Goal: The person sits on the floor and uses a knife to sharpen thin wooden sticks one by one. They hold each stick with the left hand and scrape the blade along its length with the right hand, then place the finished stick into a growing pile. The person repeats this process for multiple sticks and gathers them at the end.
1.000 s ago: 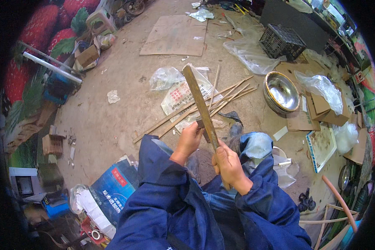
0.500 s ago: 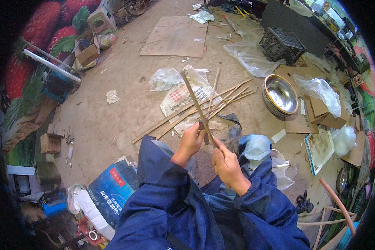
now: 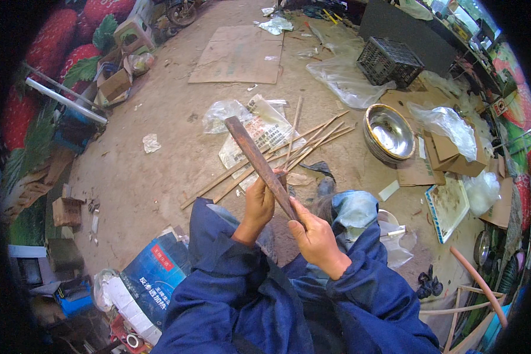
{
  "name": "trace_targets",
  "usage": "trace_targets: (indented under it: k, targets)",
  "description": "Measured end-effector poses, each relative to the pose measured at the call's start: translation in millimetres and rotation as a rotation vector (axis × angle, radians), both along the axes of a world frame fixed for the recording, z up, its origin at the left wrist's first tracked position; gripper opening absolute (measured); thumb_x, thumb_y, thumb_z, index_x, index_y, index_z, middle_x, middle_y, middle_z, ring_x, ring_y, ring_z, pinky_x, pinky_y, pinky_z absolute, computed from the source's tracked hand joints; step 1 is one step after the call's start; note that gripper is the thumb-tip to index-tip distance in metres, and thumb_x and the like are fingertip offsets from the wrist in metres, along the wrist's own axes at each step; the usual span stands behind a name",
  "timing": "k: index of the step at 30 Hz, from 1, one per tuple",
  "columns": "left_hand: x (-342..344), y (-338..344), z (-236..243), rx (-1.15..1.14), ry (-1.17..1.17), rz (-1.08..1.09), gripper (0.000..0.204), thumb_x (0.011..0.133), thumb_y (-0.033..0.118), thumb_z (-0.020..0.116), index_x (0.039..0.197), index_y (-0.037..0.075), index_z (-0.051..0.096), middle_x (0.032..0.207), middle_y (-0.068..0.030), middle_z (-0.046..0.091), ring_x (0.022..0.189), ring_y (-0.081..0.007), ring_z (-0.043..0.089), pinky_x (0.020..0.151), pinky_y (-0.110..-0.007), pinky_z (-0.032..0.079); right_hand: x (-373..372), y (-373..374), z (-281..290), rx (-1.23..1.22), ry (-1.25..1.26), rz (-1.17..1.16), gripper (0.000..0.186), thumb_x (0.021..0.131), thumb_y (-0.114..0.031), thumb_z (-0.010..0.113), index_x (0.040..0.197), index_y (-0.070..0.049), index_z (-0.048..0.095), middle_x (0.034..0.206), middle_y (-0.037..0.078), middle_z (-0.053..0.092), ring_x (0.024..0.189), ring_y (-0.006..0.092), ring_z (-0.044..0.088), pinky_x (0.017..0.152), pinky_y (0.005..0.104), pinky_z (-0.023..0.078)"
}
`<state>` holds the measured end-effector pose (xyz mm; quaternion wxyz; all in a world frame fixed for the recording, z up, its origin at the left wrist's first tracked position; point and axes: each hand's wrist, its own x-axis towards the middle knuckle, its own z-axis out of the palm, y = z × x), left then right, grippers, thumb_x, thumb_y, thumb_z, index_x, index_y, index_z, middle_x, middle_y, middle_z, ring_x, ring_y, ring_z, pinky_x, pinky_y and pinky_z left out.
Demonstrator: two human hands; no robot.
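My right hand [image 3: 315,239] is closed on the lower end of a long, flat, dark brown wooden strip [image 3: 251,153], which slants up to the left. Directly behind the strip, my left hand [image 3: 259,203] is closed, partly hidden, around something dark that I cannot make out. Ahead of my hands, several thin pale wooden strips [image 3: 315,147] lie crossed over a printed white sack [image 3: 248,127] on the floor, beside a crumpled clear plastic bag [image 3: 221,115]. My knees, in worn blue trousers, are bent below.
Stacked steel bowls [image 3: 389,135], opened cardboard [image 3: 454,153], a black crate [image 3: 389,62] and a white tray [image 3: 445,209] lie to the right. Pale curved pieces [image 3: 478,295] are at lower right. A blue printed carton [image 3: 153,280] and small boxes [image 3: 68,212] lie left. A cardboard sheet [image 3: 233,53] lies ahead.
The brown strip has tilted further left and its top end is lower, with its broad face turned up. My left hand has moved slightly left; both hands keep their hold.
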<state>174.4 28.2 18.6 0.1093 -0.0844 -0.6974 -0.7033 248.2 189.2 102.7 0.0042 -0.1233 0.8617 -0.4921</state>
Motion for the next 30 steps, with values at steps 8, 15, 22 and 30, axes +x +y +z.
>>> trace_targets:
  k: [8,15,22,30]
  targets:
    - [-0.7,-1.0,-2.3,-0.042,0.012,-0.002,0.025,0.102,0.013,0.052,0.12,-0.001,0.064,0.11,-0.013,0.073,0.1,-0.0201,0.07,0.088,-0.032,0.055,0.8,2.2,-1.0,-0.016,-0.009,0.007,0.053,0.099,-0.034,0.059,0.14,-0.001,0.053,0.123,0.026,0.064,0.11,0.04,0.065,0.09,0.041,0.053]
    - [-0.1,0.0,-1.5,-0.012,-0.001,0.008,0.028,0.104,0.018,0.053,0.12,0.0,0.065,0.108,-0.0135,0.074,0.098,-0.0206,0.071,0.085,-0.032,0.055,1.1,5.2,-3.3,-0.033,0.008,0.025,0.053,0.099,-0.034,0.058,0.14,0.0,0.052,0.125,0.027,0.063,0.113,0.0401,0.063,0.093,0.0407,0.052]
    - [-1.1,-0.6,8.1,-0.091,0.006,0.034,0.026,0.104,0.017,0.054,0.12,0.001,0.065,0.102,-0.0122,0.074,0.091,-0.019,0.071,0.08,-0.03,0.054,-0.2,4.3,-1.3,-0.101,-0.066,0.007,0.054,0.101,-0.038,0.055,0.14,-0.001,0.052,0.107,0.028,0.067,0.099,0.0387,0.068,0.083,0.0392,0.052]
    - [-4.1,-0.2,7.8,-0.138,0.048,0.04,0.025,0.098,0.006,0.06,0.122,0.003,0.066,0.1,-0.0114,0.073,0.085,-0.0152,0.069,0.075,-0.029,0.053,-1.0,7.8,7.4,-0.175,-0.463,-0.061,0.055,0.102,-0.045,0.052,0.141,-0.007,0.054,0.068,0.013,0.058,0.065,0.0172,0.056,0.065,0.0354,0.049]
